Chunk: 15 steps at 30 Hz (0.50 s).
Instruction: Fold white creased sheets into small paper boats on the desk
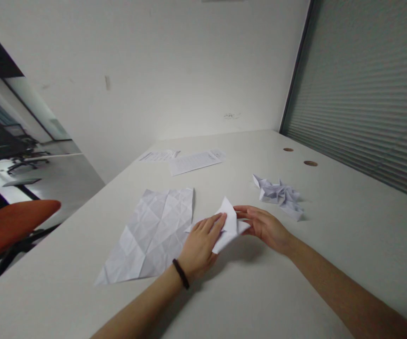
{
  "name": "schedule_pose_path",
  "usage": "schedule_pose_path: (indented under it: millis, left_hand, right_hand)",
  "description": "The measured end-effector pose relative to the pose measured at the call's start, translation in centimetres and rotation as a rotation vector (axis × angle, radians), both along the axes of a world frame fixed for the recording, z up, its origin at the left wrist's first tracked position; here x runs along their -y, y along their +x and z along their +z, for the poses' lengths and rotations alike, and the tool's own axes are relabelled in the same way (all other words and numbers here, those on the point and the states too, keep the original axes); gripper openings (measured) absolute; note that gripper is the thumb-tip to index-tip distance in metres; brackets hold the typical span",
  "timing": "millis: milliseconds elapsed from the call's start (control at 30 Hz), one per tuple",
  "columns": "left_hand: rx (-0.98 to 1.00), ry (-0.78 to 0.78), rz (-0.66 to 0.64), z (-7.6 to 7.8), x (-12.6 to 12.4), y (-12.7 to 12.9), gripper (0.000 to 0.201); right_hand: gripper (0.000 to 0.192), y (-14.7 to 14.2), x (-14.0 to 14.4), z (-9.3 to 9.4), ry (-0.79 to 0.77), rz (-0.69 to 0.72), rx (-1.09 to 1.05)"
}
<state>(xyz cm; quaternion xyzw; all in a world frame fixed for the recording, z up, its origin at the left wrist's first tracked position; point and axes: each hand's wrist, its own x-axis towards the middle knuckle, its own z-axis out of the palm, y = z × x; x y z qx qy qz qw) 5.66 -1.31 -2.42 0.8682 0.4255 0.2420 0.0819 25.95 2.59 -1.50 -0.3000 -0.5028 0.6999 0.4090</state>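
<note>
A piece of white folded paper (pixel 229 217) with pointed flaps is between my two hands, a little above the table. My left hand (pixel 201 245), with a dark band at the wrist, grips it from the left, fingers lying over its front. At its right side, my right hand (pixel 265 227) has its fingertips closed on the paper's edge, partly hidden behind it. Left of my hands lies a creased, unfolded white sheet (pixel 155 230). To the right sits a crumpled-looking cluster of folded paper (pixel 280 194).
Two printed sheets, one nearer (pixel 198 162) and one farther left (pixel 159 155), lie toward the back of the white table (pixel 330 263). Two round holes (pixel 310 163) are near its right edge. An orange chair (pixel 16 226) stands at the left. A wall and blinds (pixel 362 94) border the table.
</note>
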Motion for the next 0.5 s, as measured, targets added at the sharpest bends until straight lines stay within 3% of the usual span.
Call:
schedule_pose_path:
  millis: [100,233,367,500]
  left_hand:
    - [0.297,-0.09,0.116,-0.5,0.0,0.0,0.039]
    - [0.784,-0.251,0.304,-1.7,0.0,0.2,0.048]
    - [0.968,-0.451,0.276,-2.1,-0.3,0.4,0.05]
    - [1.041,-0.606,0.171,-1.7,-0.4,0.4,0.048]
  right_hand:
    - [0.035,0.1,-0.2,-0.4,0.115,-0.085,0.028]
    - [0.049,-0.2,-0.8,-1.8,0.256,-0.308,0.227]
    - [0.045,-0.7,-1.0,-2.9,0.237,-0.203,0.224]
    - [0.046,-0.8,-0.8,-2.7,0.141,-0.103,0.162]
